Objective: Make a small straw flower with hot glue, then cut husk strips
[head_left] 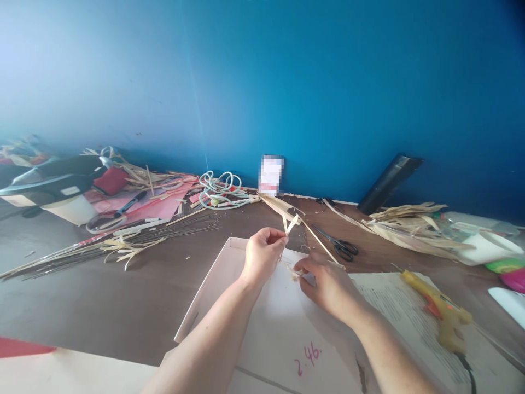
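Observation:
My left hand [266, 254] is closed, thumb against fingers, on a pale dried husk strip [291, 223] whose forked ends stick up above the fingertips. Lower and to the right, my right hand [326, 282] has its thumb and forefinger curled at a frayed bit of pale fibre [293, 273]. Whether both ends belong to one piece I cannot tell. Both hands are over a shallow white cardboard box lid [262, 339] with "2.46." written on it. Just beyond the left fingertips, a wider husk piece [281, 208] lies on the brown table.
Black scissors [344, 249] lie beyond my right hand. A yellow glue gun [441, 312] rests on a printed sheet [381, 295] at right. Husks [410, 230] and a black tube [389, 183] stand farther back. A coiled pale cable [221, 191] and thin sticks [159, 235] lie left.

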